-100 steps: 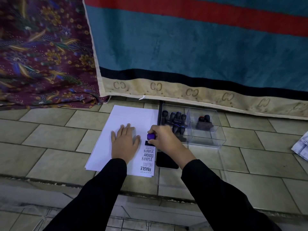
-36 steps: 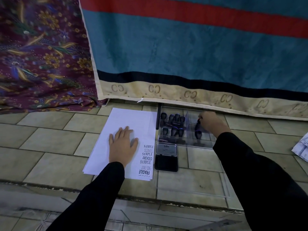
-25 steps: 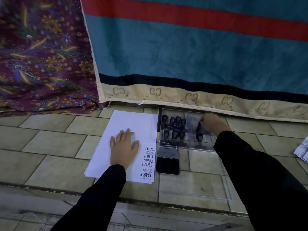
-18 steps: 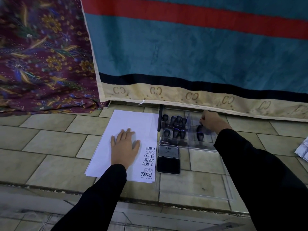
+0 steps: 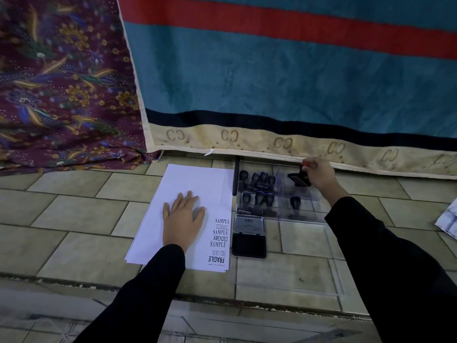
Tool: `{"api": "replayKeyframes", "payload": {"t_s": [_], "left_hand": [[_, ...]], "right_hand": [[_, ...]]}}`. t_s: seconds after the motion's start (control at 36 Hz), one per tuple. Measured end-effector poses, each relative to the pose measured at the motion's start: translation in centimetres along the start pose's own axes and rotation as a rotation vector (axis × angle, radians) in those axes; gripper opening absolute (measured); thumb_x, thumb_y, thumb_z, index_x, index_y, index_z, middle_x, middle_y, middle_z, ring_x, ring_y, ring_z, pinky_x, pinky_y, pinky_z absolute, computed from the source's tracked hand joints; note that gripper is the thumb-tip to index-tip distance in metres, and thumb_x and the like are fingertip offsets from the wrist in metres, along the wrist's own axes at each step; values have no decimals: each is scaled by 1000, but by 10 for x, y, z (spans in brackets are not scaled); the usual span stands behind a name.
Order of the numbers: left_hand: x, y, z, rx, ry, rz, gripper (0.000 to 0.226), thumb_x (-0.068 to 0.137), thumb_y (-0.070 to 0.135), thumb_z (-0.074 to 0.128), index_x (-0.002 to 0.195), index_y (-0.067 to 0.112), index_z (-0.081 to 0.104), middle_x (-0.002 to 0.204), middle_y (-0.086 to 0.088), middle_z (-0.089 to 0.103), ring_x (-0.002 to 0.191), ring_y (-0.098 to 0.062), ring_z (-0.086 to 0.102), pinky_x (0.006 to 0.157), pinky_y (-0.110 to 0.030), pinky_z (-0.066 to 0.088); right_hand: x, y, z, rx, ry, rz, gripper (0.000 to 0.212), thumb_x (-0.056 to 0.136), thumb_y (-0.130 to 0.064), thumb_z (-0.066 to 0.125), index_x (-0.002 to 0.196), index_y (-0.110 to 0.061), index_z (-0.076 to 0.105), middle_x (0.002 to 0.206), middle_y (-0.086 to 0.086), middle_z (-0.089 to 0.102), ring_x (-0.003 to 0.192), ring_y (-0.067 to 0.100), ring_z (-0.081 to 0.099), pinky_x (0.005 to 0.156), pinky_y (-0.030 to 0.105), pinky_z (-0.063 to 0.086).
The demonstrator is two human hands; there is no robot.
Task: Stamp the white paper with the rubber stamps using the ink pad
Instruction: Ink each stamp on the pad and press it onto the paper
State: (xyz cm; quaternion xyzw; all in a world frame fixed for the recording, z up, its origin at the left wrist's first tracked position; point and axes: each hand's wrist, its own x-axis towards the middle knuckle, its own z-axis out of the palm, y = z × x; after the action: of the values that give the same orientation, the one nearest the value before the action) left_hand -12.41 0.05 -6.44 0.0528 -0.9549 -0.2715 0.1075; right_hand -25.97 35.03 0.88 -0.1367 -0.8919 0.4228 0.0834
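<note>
A white paper (image 5: 193,184) lies on the tiled floor, with several black stamped words down its right edge. My left hand (image 5: 183,219) rests flat on it, fingers straight. Right of the paper sits an open black ink pad (image 5: 248,245). Behind the pad stands a clear plastic box (image 5: 306,216) holding several dark-handled rubber stamps (image 5: 258,196). My right hand (image 5: 319,173) grips a black rubber stamp with a red top (image 5: 300,178), tilted and lifted above the box's right compartment. One more stamp (image 5: 295,203) stands upright in that compartment.
A teal, red and beige cloth (image 5: 272,78) hangs just behind the box, and a purple floral cloth (image 5: 61,82) lies at the left. The box's clear lid (image 5: 286,280) lies flat in front of it. A printed paper (image 5: 448,222) shows at the right edge.
My right hand left the paper, put the purple-topped stamp into the box and has now lifted a red-topped stamp from the right compartment. My left hand stayed flat on the paper.
</note>
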Motion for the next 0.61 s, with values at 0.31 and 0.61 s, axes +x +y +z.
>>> {"api": "replayKeyframes", "payload": {"t_s": [0.31,0.61], "left_hand": [[0,2,-11,-435,71,-61,32,97,11,48,125,21,59,148,5,43,143,-10,26,120,-37,1],[-1,7,-32,-724,70,-112,31,96,8,47,111,30,63,133,12,55,139,-3,31,115,-34,26]], "right_hand": [[-60,-37,-24,717,-3,26,27,87,3,59,114,-1,55,98,11,63,66,12,67,57,14,56],[-178,-43,2,19,-334,-327,29,81,-23,69,108,-32,64,98,-8,66,79,0,65,69,13,55]]}}
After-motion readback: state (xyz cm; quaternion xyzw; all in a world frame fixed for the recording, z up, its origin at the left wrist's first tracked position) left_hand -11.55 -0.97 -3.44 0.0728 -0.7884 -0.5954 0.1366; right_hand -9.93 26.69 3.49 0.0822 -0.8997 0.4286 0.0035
